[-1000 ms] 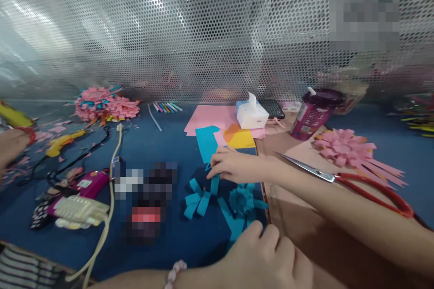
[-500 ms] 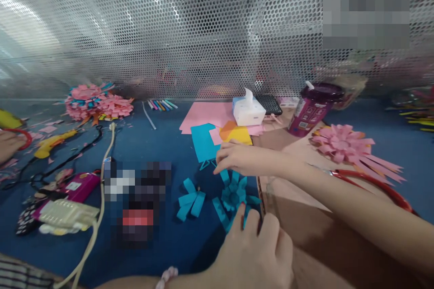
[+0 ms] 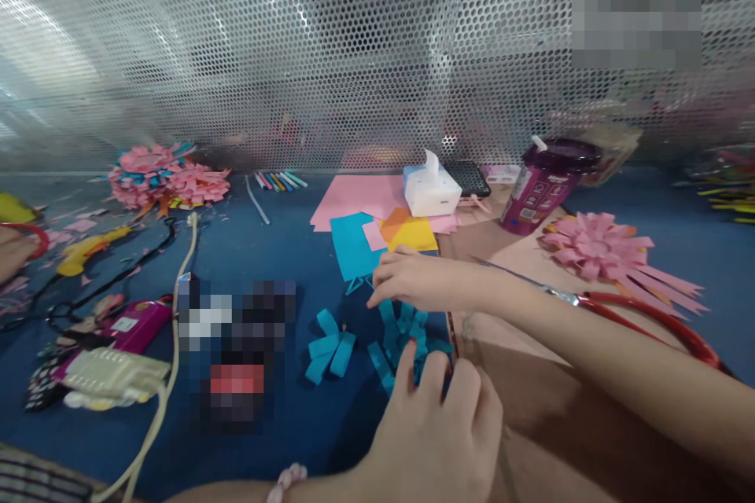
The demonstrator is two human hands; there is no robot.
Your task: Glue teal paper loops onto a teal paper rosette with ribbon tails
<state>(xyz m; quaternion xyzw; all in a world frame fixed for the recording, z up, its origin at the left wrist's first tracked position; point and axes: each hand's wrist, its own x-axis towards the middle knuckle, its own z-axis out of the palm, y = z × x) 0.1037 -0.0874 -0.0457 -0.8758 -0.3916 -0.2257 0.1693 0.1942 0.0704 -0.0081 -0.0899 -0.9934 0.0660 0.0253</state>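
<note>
A blue paper flower (image 3: 406, 326) with folded petals lies on the blue table in front of me. My left hand (image 3: 440, 416), a beaded bracelet at its wrist, comes from below. Its index fingertip rests on the flower's centre and the other fingers are bent and spread. Reaching from the right, my right hand (image 3: 406, 279) hovers at the far petals, fingers apart and pointing left and down. Its palm side is hidden. Left of the flower sits a smaller piece of joined blue paper strips (image 3: 330, 346).
Blue sheets (image 3: 354, 244), pink sheets and a tissue box (image 3: 432, 189) lie farther back. On the right are a purple cup (image 3: 543, 185), red-handled scissors (image 3: 642, 310) under my forearm and a pink flower (image 3: 595, 247). A power strip (image 3: 115, 373) and cable lie left, near another person's hand (image 3: 15, 251).
My left hand has slid slightly up and left, its index finger now farther over the flower's centre. The flower looks pressed down. The right hand has barely moved.
</note>
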